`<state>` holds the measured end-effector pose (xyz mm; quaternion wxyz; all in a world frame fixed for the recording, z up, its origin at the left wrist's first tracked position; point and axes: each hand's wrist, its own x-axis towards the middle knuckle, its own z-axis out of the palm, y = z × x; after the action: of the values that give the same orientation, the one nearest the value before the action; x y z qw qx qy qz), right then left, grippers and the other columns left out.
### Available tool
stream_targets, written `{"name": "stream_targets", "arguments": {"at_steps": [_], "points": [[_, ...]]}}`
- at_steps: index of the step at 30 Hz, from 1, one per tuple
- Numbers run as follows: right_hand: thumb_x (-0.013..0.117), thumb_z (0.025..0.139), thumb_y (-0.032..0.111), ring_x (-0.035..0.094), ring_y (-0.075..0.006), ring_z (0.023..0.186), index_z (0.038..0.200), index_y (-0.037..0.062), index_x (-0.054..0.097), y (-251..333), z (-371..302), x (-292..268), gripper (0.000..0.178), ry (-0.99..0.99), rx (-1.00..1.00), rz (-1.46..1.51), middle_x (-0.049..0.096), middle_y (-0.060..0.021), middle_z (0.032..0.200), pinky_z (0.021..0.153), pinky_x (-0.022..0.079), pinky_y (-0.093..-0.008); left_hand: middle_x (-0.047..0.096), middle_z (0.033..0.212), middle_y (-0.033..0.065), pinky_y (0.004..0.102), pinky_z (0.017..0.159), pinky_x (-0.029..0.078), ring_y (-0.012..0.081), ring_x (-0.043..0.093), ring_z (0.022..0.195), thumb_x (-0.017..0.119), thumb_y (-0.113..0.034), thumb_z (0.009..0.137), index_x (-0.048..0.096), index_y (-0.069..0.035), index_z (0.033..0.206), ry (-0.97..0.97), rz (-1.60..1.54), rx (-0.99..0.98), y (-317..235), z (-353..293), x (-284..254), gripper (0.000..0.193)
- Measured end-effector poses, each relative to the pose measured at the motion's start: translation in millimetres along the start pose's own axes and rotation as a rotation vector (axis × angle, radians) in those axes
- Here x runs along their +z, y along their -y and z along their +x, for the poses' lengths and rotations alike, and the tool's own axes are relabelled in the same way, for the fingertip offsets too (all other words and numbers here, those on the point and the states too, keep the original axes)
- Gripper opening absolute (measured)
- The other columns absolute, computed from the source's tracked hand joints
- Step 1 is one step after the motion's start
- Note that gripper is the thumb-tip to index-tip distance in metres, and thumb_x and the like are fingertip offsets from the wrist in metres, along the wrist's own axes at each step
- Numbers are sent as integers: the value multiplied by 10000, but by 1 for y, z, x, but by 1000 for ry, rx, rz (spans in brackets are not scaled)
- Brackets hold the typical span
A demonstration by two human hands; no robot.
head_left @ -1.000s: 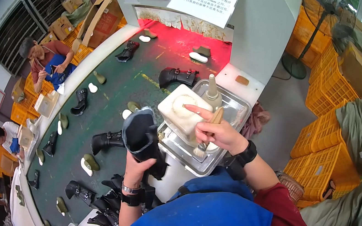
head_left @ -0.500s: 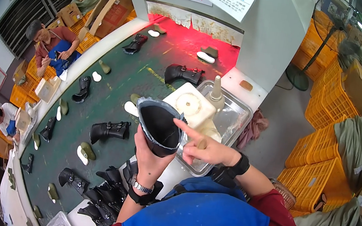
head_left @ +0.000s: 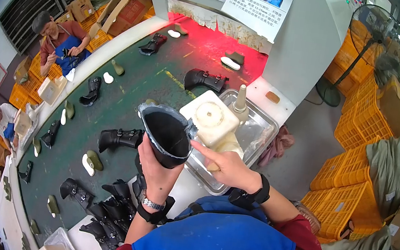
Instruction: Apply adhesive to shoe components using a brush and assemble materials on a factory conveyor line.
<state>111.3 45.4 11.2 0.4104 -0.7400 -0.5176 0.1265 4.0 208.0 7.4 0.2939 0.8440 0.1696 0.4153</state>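
My left hand (head_left: pixel 156 172) is wrapped round a black boot upper (head_left: pixel 163 158), tilted with its wide opening upward. A ragged grey edge runs round that opening. My right hand (head_left: pixel 234 170) has its index finger stretched to the right side of the rim, at or very near it. Its other fingers curl round a tan handle (head_left: pixel 213 167), of which only a rounded end shows. Just beyond stand a white square plastic container (head_left: pixel 210 113) and a beige nozzle bottle (head_left: pixel 239 106) on a metal tray (head_left: pixel 266 134).
A green conveyor belt (head_left: pixel 128 89) carries black boots (head_left: pixel 120 139), olive shoe lasts (head_left: pixel 95 160) and white soles. Several more boot uppers (head_left: pixel 105 214) are piled at my left. Two people (head_left: pixel 62 47) work across the belt. Orange crates (head_left: pixel 341 196) and a fan (head_left: pixel 371 34) stand at right.
The boot upper has shifted slightly left in my left hand. My right index finger has moved lower along the rim's right side. Boots and lasts on the belt have moved a little toward the lower left.
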Motion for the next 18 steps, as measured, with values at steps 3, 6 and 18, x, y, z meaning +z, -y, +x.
{"name": "stream_targets", "arguments": {"at_steps": [3,6,18], "points": [[568,717,26,583,-307,690,1317,215,422,-10,-4,-7,646,-80,6,58,601,-128,804,615,452,-394,464,1144,202,422,864,383,364,478,1016,802,-126,553,239,16,1335,-26,104,100,2,5,-3,974],[524,873,265,535,-253,637,989,42,568,-29,-2,-23,255,-377,7,-168,564,-74,695,654,435,-343,483,1133,194,422,858,377,363,483,1004,804,-131,547,252,11,1334,-41,112,142,5,5,-5,971],[618,822,103,537,-69,581,890,-6,624,23,0,-34,128,-443,249,858,590,-15,676,509,408,-186,500,1121,179,436,834,360,344,494,984,795,-153,540,297,4,1314,24,214,225,2,-4,-4,934]]}}
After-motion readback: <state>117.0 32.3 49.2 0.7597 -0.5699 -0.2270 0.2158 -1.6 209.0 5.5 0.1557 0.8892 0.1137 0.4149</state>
